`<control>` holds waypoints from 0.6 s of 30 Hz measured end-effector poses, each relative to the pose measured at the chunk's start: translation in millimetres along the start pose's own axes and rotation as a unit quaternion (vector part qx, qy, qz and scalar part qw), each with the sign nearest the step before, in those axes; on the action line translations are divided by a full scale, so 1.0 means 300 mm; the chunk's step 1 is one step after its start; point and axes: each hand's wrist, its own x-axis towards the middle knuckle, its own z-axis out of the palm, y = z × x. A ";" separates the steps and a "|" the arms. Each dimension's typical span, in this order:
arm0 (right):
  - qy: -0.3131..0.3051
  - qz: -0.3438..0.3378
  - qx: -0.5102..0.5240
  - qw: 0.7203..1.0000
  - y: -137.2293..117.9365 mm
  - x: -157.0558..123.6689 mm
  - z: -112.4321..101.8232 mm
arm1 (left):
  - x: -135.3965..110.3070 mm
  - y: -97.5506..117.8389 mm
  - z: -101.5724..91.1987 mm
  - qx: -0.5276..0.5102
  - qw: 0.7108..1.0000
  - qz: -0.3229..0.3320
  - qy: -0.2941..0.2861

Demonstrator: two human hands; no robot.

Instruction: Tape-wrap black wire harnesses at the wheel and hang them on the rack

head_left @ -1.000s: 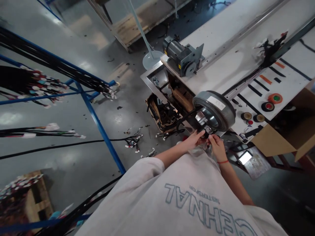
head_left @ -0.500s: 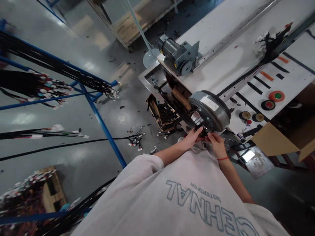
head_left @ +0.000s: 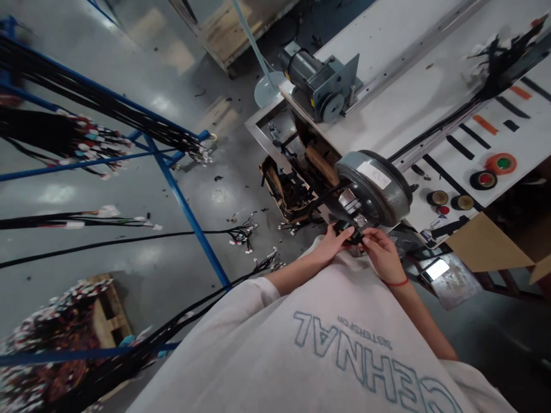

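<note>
Close in front of my body, my left hand (head_left: 330, 244) is closed around a black piece (head_left: 343, 225) that looks like the end of a wire harness. My right hand (head_left: 382, 252) pinches the same dark piece from the other side, fingertips together. Just beyond both hands stands a round grey drum machine (head_left: 373, 184) with a white label and a shiny metal fitting (head_left: 348, 202) at its centre. A long black wire harness (head_left: 447, 115) runs along the worktable to the drum's far side. My fingers hide much of what they hold.
A motor (head_left: 307, 74) sits on the worktable (head_left: 387, 103). Tape rolls (head_left: 438, 198), a red button (head_left: 482, 180) and tape strips lie to the right, near an open cardboard box (head_left: 486, 241). At left, a blue rack (head_left: 183, 203) carries harnesses. Below the table is a scrap bin (head_left: 282, 195).
The view has shifted slightly. Both hands stay at the drum's near side; the dark piece and the metal fitting show more between them now.
</note>
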 end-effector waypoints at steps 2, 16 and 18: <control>-0.020 -0.029 0.036 0.999 -0.025 -0.020 0.032 | -0.024 0.009 0.004 -0.027 0.999 0.013 -0.018; 0.037 -0.123 -0.170 0.977 -0.016 -0.079 0.027 | 0.007 0.033 -0.030 -0.148 0.969 -0.174 -0.096; 0.062 -0.113 -0.178 0.976 0.034 -0.040 -0.010 | 0.074 -0.007 -0.020 -0.142 0.972 -0.175 -0.064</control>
